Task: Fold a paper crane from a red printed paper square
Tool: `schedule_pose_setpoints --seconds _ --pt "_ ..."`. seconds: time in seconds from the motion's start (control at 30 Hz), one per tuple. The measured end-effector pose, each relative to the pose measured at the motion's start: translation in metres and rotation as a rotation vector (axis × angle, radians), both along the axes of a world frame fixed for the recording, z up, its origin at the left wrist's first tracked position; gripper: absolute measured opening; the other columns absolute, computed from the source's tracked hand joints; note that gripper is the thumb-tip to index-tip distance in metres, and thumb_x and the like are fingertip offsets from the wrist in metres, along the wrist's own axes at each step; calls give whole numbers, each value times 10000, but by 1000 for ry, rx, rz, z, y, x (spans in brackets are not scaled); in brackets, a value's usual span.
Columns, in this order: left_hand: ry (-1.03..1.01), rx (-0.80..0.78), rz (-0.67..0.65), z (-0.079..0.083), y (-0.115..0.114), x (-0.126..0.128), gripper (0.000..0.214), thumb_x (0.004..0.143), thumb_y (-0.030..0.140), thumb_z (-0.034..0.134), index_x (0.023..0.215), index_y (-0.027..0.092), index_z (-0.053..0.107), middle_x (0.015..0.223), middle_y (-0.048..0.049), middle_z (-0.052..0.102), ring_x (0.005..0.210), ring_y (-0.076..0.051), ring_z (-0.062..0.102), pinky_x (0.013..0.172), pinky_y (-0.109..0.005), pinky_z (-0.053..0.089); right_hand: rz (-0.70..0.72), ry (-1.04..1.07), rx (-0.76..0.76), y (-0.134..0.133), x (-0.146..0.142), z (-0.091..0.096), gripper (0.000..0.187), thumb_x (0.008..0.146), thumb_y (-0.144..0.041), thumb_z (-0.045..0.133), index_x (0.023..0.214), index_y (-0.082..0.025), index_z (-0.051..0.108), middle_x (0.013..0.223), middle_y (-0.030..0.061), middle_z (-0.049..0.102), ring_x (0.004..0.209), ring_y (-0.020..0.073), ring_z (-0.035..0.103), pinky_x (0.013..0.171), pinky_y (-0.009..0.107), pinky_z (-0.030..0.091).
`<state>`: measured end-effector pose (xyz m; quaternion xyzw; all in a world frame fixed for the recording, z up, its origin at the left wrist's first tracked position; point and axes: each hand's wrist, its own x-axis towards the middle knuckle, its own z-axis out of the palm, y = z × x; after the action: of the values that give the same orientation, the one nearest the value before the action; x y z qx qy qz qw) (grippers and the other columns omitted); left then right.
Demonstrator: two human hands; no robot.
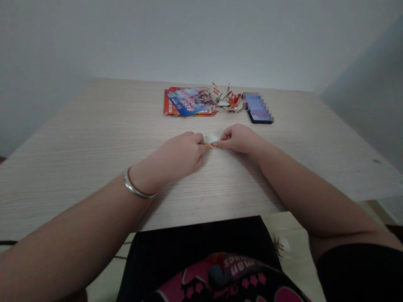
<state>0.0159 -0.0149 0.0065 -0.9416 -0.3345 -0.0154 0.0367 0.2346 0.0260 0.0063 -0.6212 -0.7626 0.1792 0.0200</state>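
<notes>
A small folded piece of paper (211,139), whitish with a yellow-orange edge, is between my hands on the table. My left hand (185,153) closes on its left side, the fingertips pressed together there. On the right side my right hand (237,137) pinches the paper's near edge between thumb and finger. Both hands rest close to the tabletop, and the fingers cover much of the paper. A silver bangle (136,187) circles my left wrist.
Farther back lies a stack of colourful printed leaflets (190,100). Several folded paper shapes (228,100) stand beside it, with a phone (258,109) to their right. The pale wooden table (94,121) meets a wall behind.
</notes>
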Motion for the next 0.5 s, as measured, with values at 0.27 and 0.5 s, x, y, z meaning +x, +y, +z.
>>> schedule_pose_setpoints --seconds 0.27,0.5 --pt "6 -8 55 4 -5 6 359 1004 199 433 997 98 778 965 -161 703 857 -248 632 817 -393 518 -14 -45 -10 -1 -4 3 414 845 -633 735 856 -225 802 719 25 717 673 167 579 638 322 348" --pt "14 -73 139 9 -2 1 363 1015 263 445 972 112 773 946 -135 716 844 -225 646 827 -365 513 -5 -70 5 -1 -3 2 425 847 -648 722 876 -231 795 782 30 743 689 170 596 635 319 341"
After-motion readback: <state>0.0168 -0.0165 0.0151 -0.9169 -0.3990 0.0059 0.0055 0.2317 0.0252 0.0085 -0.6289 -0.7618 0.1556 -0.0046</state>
